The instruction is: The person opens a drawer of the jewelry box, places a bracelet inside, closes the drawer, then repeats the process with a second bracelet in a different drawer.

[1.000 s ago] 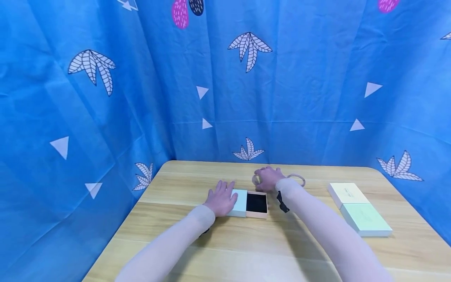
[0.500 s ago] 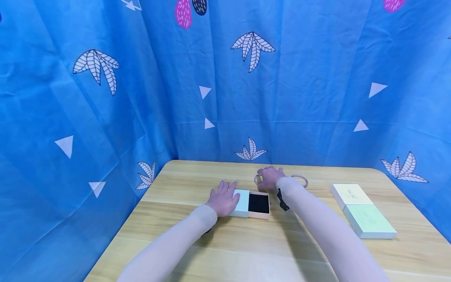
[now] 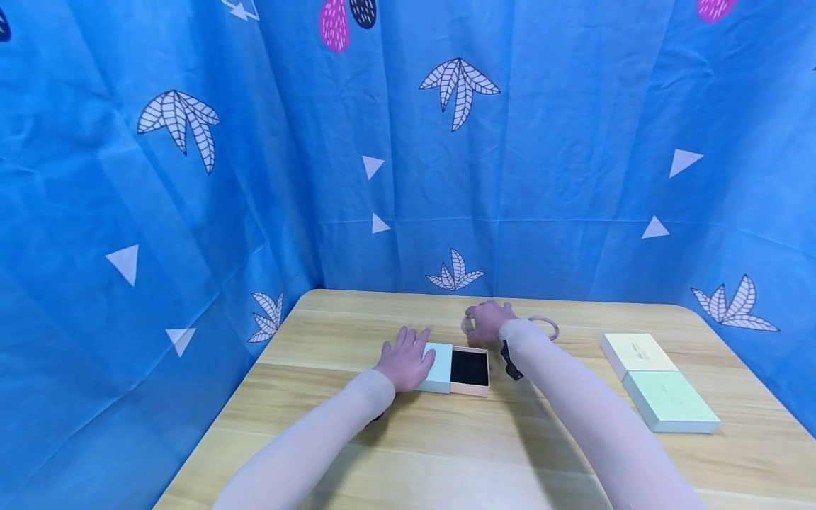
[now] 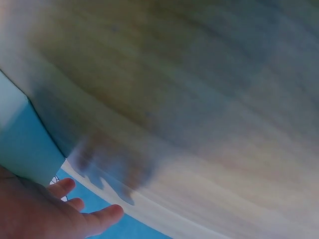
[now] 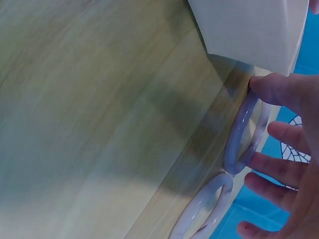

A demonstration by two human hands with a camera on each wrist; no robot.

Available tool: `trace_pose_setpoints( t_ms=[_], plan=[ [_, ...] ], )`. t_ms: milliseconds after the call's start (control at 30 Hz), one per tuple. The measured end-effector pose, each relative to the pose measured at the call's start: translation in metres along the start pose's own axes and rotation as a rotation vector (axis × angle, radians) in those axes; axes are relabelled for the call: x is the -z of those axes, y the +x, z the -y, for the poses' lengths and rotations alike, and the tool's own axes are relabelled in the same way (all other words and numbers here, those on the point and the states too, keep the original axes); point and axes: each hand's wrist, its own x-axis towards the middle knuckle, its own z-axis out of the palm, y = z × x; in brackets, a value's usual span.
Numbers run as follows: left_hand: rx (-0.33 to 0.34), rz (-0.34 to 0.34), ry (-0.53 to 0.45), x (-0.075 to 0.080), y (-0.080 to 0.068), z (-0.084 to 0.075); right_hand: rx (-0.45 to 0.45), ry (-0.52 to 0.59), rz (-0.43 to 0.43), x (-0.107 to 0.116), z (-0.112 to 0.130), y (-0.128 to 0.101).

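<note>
Only the head view is drifting; the spread left hand (image 3: 404, 361) is resting on a pale-blue, rectangular cardboard box (image 3: 437, 368). At its one o'clock, the right hand (image 3: 487, 320) is pinching a glossy, lilac, round bangle (image 5: 238, 127), risking slippage if fingertips (image 5: 261, 88) loosen.

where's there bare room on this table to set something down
Bare table: left of the left hand, in front between left sleeve and right sleeve, and right of that sleeve up to the cream box and green box. Crowded: the middle, around the open blue box, right hand and two rings.
</note>
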Motion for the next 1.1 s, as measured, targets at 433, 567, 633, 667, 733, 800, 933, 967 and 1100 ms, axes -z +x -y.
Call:
trace_pose_setpoints(
  t_ms=[433,567,633,667,733,800,933,967,1100],
  plan=[
    [-0.021,0.003,0.02,-0.007,0.006,0.0,0.006,-0.003,-0.043,-0.002,-0.004,-0.002],
    [-0.016,0.0,0.021,-0.007,0.006,0.0,0.028,-0.006,-0.075,-0.001,-0.003,-0.003],
    [-0.011,-0.001,0.024,-0.007,0.005,-0.001,0.035,-0.005,-0.079,0.001,-0.002,-0.004],
    [-0.009,-0.003,0.021,-0.007,0.005,-0.001,0.034,-0.005,-0.081,0.002,-0.001,-0.004],
    [-0.008,-0.003,0.016,-0.007,0.005,-0.001,0.036,0.002,-0.078,0.003,0.001,-0.005],
    [-0.008,-0.001,0.012,-0.007,0.005,0.0,0.039,0.002,-0.072,0.005,0.003,-0.006],
    [-0.013,0.003,0.004,-0.006,0.004,0.001,0.059,-0.005,-0.076,0.009,0.007,-0.008],
    [-0.013,0.003,0.003,-0.005,0.004,0.002,0.062,-0.006,-0.076,0.01,0.008,-0.008],
    [-0.009,0.003,0.001,-0.003,0.003,0.003,0.071,-0.021,-0.086,0.015,0.011,-0.011]
  ],
)
